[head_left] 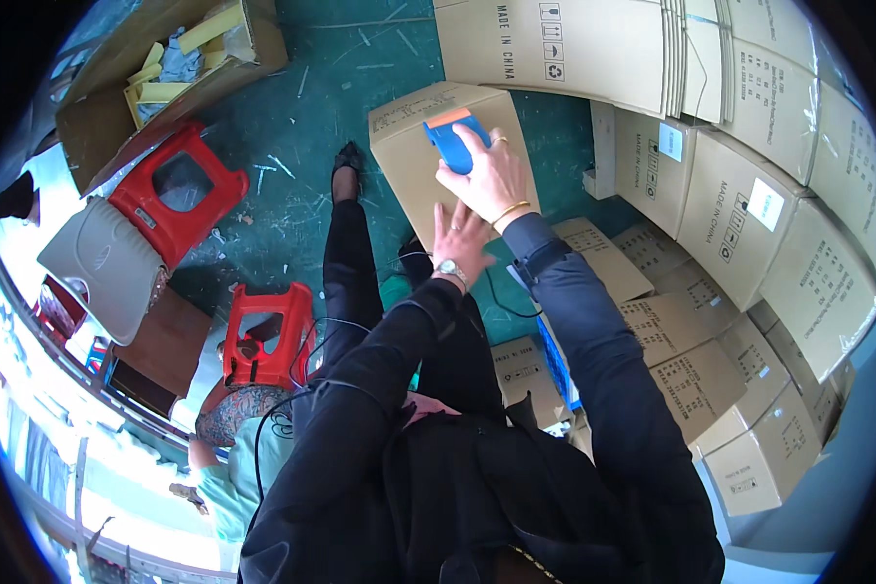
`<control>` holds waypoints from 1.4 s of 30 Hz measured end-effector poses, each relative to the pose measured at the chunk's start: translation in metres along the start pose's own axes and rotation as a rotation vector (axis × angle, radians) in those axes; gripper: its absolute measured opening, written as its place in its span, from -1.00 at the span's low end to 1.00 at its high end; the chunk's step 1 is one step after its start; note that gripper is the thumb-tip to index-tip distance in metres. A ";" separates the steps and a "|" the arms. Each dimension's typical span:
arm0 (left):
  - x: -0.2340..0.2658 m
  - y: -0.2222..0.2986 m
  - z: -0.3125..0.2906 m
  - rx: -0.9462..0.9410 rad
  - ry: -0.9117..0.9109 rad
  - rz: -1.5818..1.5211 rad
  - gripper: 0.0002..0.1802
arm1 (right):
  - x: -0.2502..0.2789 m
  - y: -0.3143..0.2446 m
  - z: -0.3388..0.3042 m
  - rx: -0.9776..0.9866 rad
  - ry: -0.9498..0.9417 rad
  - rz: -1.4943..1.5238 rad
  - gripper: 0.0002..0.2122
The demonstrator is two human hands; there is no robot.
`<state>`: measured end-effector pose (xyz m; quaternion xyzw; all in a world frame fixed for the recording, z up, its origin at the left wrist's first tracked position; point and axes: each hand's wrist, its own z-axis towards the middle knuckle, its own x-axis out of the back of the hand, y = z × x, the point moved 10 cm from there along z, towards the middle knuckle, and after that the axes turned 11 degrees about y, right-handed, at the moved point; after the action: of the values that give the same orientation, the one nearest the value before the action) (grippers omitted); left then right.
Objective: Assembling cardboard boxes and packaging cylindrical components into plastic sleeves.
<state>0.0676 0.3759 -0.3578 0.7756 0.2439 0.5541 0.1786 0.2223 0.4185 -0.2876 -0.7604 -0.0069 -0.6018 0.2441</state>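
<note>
A closed brown cardboard carton stands on the floor in front of me, with print on its far side. My right hand, a gold bangle at its wrist, is wrapped round a blue hand-held tool with an orange front edge, which looks like a tape dispenser. The tool rests on or just over the carton's top; I cannot tell which. My left hand, wearing a wristwatch, has its fingers spread at the carton's near edge, close below my right hand.
Cartons are piled on the right, and flattened ones stand at the far side. Red plastic stools and an open box of scraps lie left. Another person's green sleeve shows lower left. A dark cable trails nearby.
</note>
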 end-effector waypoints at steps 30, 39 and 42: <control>0.092 -0.077 0.089 -0.005 0.384 -0.393 -0.50 | 0.000 0.037 -0.091 0.062 0.106 0.150 -0.38; 0.041 -0.072 0.097 -0.142 0.202 -0.020 -0.41 | 0.000 0.070 -0.142 0.050 0.065 0.100 -0.37; 0.044 -0.075 0.091 -0.186 0.229 0.075 -0.43 | -0.002 0.078 -0.173 0.033 0.029 0.095 -0.37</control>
<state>0.1522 0.4614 -0.3942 0.6961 0.1812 0.6653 0.1999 0.0880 0.2851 -0.2905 -0.7469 0.0225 -0.6003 0.2851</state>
